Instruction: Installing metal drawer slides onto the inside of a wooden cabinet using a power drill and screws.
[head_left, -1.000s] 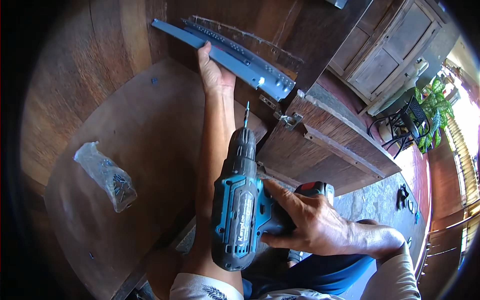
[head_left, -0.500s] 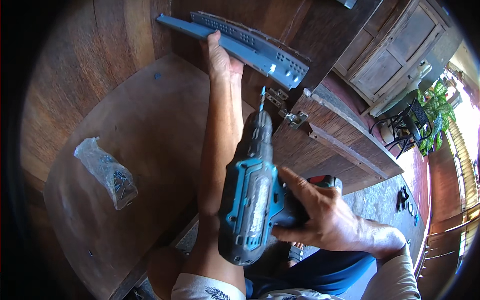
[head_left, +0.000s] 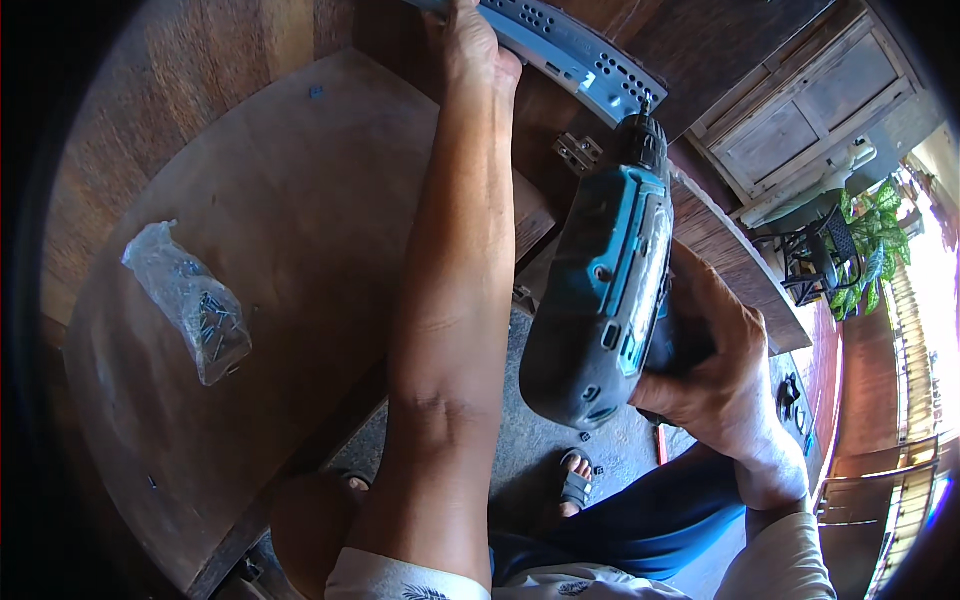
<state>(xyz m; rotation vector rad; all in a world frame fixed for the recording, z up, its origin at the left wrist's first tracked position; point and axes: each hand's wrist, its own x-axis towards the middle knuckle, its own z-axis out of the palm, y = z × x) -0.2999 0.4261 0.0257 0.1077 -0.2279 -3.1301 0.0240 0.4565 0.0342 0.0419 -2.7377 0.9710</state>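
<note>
At the top edge, against the dark wooden panel: grey perforated drawer slide (head_left: pixel 580 60), long axis running left to right, pressed flat by the left hand (head_left: pixel 470 50); cordless drill (head_left: pixel 605 300), right hand (head_left: pixel 715 375) grip wrapped tight, bit at its right end.

Teal cordless drill (head_left: pixel 600 300) against perforated metal rail (head_left: pixel 580 50)

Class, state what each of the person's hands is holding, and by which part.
Right hand grips the teal cordless drill by its handle; left hand presses the perforated metal rail against the wood.
</note>
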